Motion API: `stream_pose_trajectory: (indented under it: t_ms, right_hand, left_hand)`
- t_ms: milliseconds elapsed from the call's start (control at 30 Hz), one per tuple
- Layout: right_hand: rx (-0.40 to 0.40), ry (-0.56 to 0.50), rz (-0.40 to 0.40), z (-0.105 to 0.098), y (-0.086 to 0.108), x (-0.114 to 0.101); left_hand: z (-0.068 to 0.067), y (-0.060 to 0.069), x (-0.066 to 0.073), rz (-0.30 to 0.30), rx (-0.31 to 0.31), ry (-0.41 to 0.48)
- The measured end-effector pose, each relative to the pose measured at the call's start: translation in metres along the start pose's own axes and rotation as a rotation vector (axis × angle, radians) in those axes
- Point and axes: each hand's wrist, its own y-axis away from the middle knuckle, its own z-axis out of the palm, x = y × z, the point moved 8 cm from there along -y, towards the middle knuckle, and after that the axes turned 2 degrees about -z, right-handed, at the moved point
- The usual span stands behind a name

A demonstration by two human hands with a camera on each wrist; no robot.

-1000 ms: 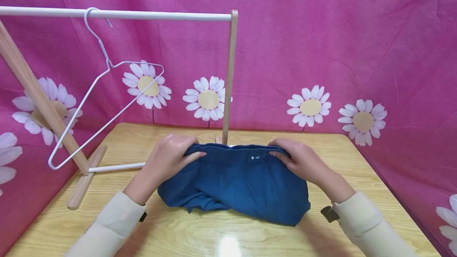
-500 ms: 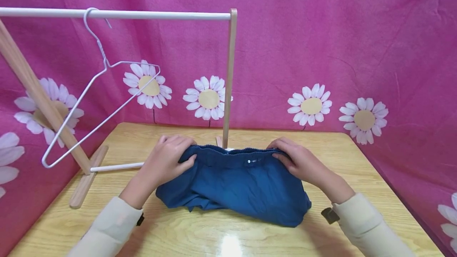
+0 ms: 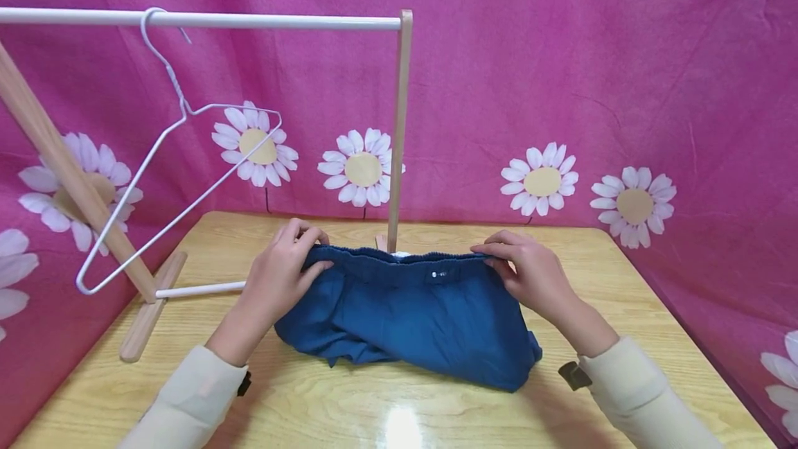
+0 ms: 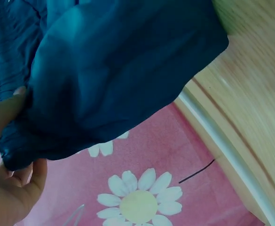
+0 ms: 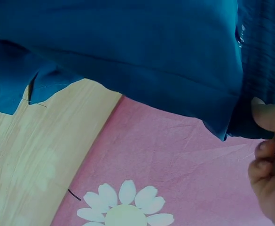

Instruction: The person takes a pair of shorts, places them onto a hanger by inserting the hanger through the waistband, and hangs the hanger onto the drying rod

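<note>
A dark blue garment (image 3: 411, 317) with a gathered elastic waistband and a small white logo is held up by its top edge, its lower part bunched on the table. My left hand (image 3: 280, 269) pinches the left end of the waistband between thumb and fingers; in the left wrist view that hand (image 4: 10, 183) grips the cloth (image 4: 109, 70). At the right end, my right hand (image 3: 533, 272) pinches the band. The right wrist view shows the thumb of this hand (image 5: 271, 150) on the waistband of the cloth (image 5: 128, 52), with the other fingers bent behind.
A white wire hanger (image 3: 177, 227) hangs from the white bar (image 3: 280, 21) of a wooden rack at the left. The rack's right post (image 3: 399, 130) stands behind the garment. Pink flowered cloth (image 3: 461, 89) surrounds the wooden table (image 3: 299, 407) at the back and sides.
Both hands have shifted outward to the ends of the waistband, which is now stretched straighter between them. The left hand has also risen slightly. The hanger has swung a little.
</note>
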Motion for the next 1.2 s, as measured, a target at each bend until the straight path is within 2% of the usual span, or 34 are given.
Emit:
stream_pose_trajectory:
  t_ms: [100,233,367,500,667,833,1067,1200]
  right_hand:
    - [0.007,-0.022,0.038,0.000,0.001,0.003]
    - [0.003,-0.073,0.029,0.002,0.001,0.002]
    - [0.007,-0.121,0.015,0.005,0.000,0.001]
    - [0.017,-0.168,0.026,0.008,0.000,0.000]
    - [0.028,-0.236,0.053,0.011,0.001,0.000]
    - [0.020,-0.292,0.077,0.012,0.001,0.001]
    - [0.014,-0.329,0.082,0.015,-0.004,-0.003]
    - [0.041,-0.339,0.038,0.016,-0.011,-0.010]
  left_hand:
    - [0.000,0.001,-0.002,-0.017,-0.004,-0.021]
    - [0.000,0.002,-0.006,-0.066,-0.009,-0.032]
    - [0.001,0.002,-0.008,-0.111,-0.010,0.046]
    - [0.000,0.002,-0.010,-0.128,0.008,0.133]
    - [-0.001,0.004,-0.009,-0.105,0.043,0.169]
    - [-0.003,0.003,-0.004,-0.043,0.065,0.204]
    - [0.004,-0.004,0.001,-0.024,0.004,0.312]
    - [0.010,-0.007,0.004,-0.016,-0.008,0.331]
